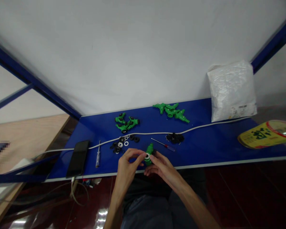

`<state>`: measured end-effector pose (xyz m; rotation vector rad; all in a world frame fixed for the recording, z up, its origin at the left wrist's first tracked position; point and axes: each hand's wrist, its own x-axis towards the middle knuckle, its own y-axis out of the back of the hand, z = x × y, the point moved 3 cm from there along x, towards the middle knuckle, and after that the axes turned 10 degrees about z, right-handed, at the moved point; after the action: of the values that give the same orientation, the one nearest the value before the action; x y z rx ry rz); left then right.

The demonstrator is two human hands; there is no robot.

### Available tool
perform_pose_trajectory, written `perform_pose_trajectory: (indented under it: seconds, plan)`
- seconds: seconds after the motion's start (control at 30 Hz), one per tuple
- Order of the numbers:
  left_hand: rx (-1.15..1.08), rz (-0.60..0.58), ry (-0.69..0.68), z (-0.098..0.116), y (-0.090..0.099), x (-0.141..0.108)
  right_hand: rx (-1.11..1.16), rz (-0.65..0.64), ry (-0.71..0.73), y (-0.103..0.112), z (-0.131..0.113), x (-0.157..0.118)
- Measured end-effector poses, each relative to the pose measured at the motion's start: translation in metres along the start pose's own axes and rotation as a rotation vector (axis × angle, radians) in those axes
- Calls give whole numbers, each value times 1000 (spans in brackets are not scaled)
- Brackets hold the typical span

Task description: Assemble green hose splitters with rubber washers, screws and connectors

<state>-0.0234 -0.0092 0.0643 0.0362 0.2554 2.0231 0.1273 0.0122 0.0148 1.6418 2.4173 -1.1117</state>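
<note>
The left hand (126,163) and right hand (164,167), nearest my camera, grip a green connector (150,148), thumbs at its white ring (147,156). I place it over the near edge of the blue surface (195,152); a screwdriver (168,147) lies just beyond, right.

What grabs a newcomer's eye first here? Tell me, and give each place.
First, likely the bright green fitting at the near edge of the blue tabletop, held in the right grip, with the left grip at its white ring. Next, the yellow-labelled bottle at the tabletop's right end and, behind it to the left, the bulky white package by the wall.
</note>
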Motion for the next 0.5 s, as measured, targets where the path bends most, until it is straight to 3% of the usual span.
perform_pose_trajectory:
  seconds: [0.27,0.43,0.5]
  plan:
    - [1,-154,142,-7,-4,5,-16,-4,0,2,2,-3]
    - [0,-30,-12,-16,-15,-6,-94,64,29,2,3,0]
    - [-14,15,-8,-23,-19,-11,-146,116,54,1,2,2]
